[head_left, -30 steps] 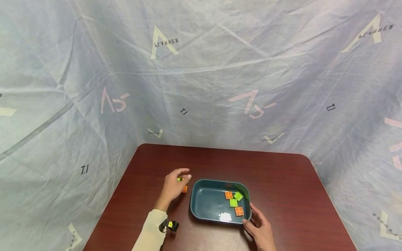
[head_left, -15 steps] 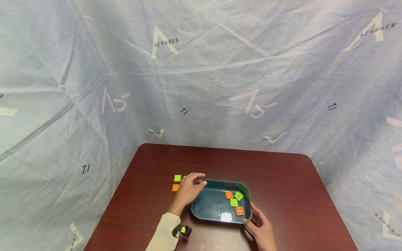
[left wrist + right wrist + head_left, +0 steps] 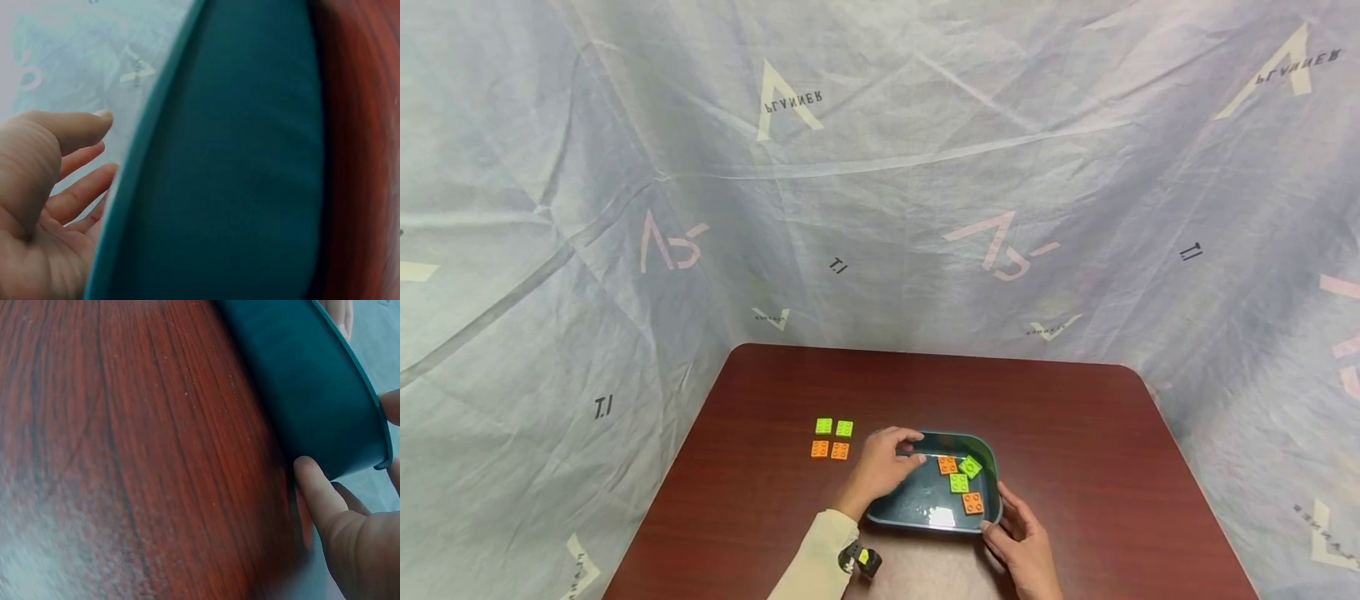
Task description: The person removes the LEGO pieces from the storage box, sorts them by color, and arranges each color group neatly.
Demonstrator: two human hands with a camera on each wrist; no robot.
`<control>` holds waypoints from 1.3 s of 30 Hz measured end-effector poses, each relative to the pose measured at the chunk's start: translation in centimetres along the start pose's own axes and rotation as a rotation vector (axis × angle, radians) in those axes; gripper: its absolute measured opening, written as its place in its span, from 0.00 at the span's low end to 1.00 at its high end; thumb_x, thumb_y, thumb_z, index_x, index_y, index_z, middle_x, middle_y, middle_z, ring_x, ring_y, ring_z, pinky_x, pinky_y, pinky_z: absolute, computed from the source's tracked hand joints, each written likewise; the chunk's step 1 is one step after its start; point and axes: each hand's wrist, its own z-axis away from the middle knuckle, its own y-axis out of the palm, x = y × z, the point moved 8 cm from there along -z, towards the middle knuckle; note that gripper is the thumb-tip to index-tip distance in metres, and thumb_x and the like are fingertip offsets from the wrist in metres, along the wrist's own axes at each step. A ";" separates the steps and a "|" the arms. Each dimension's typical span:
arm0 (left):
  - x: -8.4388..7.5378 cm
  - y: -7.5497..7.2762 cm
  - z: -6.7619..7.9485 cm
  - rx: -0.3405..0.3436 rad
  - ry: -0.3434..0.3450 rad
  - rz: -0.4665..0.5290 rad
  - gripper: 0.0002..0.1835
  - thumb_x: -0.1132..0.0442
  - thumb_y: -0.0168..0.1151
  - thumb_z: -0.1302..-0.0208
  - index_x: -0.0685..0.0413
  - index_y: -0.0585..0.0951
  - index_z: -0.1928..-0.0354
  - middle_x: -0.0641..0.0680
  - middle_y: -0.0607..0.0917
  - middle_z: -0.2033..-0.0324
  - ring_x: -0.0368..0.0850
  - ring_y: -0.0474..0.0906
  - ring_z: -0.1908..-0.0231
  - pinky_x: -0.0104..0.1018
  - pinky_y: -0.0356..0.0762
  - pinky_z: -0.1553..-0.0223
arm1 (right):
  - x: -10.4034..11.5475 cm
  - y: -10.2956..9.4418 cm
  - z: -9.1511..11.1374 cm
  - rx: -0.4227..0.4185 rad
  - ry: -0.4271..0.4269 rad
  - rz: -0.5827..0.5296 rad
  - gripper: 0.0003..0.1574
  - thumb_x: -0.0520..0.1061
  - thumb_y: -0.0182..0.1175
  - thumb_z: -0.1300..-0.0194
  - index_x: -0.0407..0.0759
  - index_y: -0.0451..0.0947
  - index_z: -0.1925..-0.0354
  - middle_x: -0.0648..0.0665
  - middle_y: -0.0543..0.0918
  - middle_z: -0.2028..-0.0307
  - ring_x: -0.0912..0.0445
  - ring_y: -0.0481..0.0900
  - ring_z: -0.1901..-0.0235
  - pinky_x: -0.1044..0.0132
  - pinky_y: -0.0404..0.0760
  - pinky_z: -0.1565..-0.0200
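Note:
A dark teal tray (image 3: 901, 526) rests on the table, with two orange bricks (image 3: 972, 503) and two lime green bricks (image 3: 958, 483) in its right half. My left hand (image 3: 883, 463) hovers over the tray's left part, hiding its far left corner. Its fingers are loosely bent with nothing between thumb and fingertips; the left wrist view shows the same hand (image 3: 44, 200) beyond the tray wall (image 3: 237, 150). My right hand (image 3: 1024, 542) grips the tray's near right corner. In the right wrist view its thumb (image 3: 320, 494) presses low against the wall.
Left of the tray, two lime green bricks (image 3: 834, 427) and two orange bricks (image 3: 830, 450) form a square on the reddish-brown table (image 3: 1097, 467). A pale printed sheet (image 3: 880, 208) hangs behind and on both sides of the table.
My left hand has moved right, from over the loose bricks on the table to above the tray, uncovering those bricks. The right hand stays at the tray's corner.

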 end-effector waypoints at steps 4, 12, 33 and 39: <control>-0.7 2.0 -0.5 0.050 0.012 -0.032 0.20 0.58 0.72 0.30 0.50 0.86 0.38 0.53 0.87 0.43 0.47 0.86 0.48 0.36 0.87 0.52 | 0.1 0.1 0.1 0.004 0.007 -0.009 0.51 0.31 0.70 0.36 0.47 0.64 0.20 0.25 0.68 0.25 0.44 0.78 0.36 0.60 0.88 0.49; -1.3 5.2 -1.6 0.081 0.056 -0.131 0.18 0.62 0.73 0.32 0.51 0.87 0.41 0.52 0.88 0.51 0.46 0.85 0.53 0.32 0.82 0.58 | 0.0 0.1 0.0 0.005 -0.002 -0.035 0.51 0.30 0.69 0.37 0.45 0.64 0.20 0.24 0.68 0.26 0.46 0.79 0.37 0.60 0.88 0.50; -1.0 7.4 -2.1 0.067 0.050 -0.261 0.15 0.68 0.73 0.36 0.51 0.90 0.48 0.50 0.91 0.53 0.42 0.85 0.52 0.34 0.83 0.52 | -0.3 -0.1 -0.1 0.022 -0.007 -0.011 0.51 0.33 0.71 0.36 0.48 0.64 0.19 0.25 0.68 0.25 0.42 0.77 0.34 0.59 0.88 0.49; -0.8 7.7 -2.3 0.085 0.049 -0.265 0.16 0.66 0.77 0.38 0.51 0.90 0.48 0.49 0.91 0.54 0.40 0.84 0.55 0.32 0.83 0.54 | -0.3 -0.1 -0.1 0.019 -0.005 0.000 0.51 0.33 0.71 0.35 0.48 0.64 0.19 0.25 0.68 0.25 0.42 0.77 0.35 0.60 0.88 0.50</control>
